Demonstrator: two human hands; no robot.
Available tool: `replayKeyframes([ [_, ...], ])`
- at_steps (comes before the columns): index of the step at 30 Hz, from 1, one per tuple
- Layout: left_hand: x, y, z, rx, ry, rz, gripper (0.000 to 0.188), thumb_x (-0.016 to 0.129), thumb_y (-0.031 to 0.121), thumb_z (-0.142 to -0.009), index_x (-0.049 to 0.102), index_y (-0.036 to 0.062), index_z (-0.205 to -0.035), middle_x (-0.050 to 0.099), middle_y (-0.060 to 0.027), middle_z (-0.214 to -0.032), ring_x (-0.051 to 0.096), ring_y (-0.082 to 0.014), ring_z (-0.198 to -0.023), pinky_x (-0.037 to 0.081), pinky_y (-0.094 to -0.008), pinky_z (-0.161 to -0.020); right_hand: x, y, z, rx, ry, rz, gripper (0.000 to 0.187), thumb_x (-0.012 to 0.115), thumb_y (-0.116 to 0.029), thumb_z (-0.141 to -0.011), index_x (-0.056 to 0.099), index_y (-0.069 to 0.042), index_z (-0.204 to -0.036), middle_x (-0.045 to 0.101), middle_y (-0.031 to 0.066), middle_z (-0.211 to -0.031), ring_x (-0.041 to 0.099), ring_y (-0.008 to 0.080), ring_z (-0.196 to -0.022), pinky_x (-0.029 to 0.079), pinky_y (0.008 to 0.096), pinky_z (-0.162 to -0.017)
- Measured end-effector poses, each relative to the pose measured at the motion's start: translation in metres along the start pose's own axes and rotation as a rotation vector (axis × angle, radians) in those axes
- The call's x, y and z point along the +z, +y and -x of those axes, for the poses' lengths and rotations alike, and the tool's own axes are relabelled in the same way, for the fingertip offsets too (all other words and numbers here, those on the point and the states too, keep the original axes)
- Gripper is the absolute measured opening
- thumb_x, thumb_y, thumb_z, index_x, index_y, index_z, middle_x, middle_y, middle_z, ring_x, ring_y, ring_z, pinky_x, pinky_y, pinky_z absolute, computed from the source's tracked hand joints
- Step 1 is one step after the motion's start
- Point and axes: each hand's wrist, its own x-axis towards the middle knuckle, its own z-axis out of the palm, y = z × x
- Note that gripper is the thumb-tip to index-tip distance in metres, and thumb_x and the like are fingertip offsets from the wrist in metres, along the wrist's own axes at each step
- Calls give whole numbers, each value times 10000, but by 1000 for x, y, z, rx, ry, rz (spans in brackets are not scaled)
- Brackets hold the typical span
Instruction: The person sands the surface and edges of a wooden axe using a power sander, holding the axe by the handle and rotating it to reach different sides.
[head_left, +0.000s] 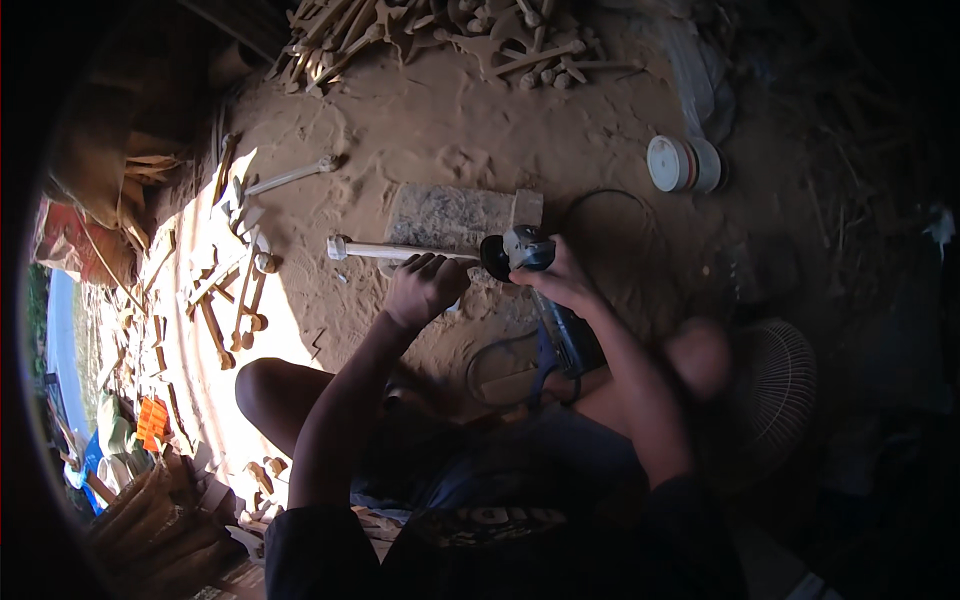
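Observation:
My left hand (428, 290) is closed around a long pale stick (385, 250) with a blocky knob at its left end. The stick lies level in front of a worn, dusty block (450, 215). My right hand (562, 283) grips an angle grinder (528, 246) near its head. Its dark round disc (494, 258) is at the stick's right end, close by my left fingers; whether the two touch I cannot make out. The grinder's body (578, 340) slopes down toward my lap.
Similar knobbed sticks (290, 177) lie on the sandy ground at left, and a heap of them (540, 60) is at the far side. A white tub (672, 165) lies at far right. A cable (480, 360) loops near my legs. A round wire guard (783, 390) stands at right.

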Motion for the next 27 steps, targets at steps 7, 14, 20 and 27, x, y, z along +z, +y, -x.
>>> replayKeyframes([
  [7,4,25,22,-40,-189,79,314,718,94,-825,671,71,-1135,702,-123,-1060,686,-340,-936,579,-444,-779,-1,47,-13,-42,187,75,1043,903,-346,-731,329,78,-1492,541,252,-1368,562,319,-1274,459,403,-1092],
  [14,65,10,87,-192,-494,-68,570,650,63,-816,511,29,-1368,489,-221,-1467,449,-421,-1355,362,-672,-1101,-28,-19,21,-155,376,115,1046,882,-389,-744,369,122,-1500,663,300,-1300,684,401,-1213,540,446,-1030],
  [20,85,-25,43,-269,-351,589,600,759,292,-935,503,7,-1397,541,-246,-1375,510,-436,-1346,442,-556,-1115,-74,-19,35,-201,577,-8,809,891,-322,-757,482,67,-1336,739,229,-1130,756,342,-1023,585,428,-918],
  [27,88,-137,79,-461,-450,-189,553,738,237,-924,531,54,-1403,582,-286,-1355,599,-507,-1208,509,-592,-1008,-63,-39,26,-281,508,-24,764,897,-281,-766,485,67,-1306,739,214,-1129,755,305,-1030,585,417,-919],
])
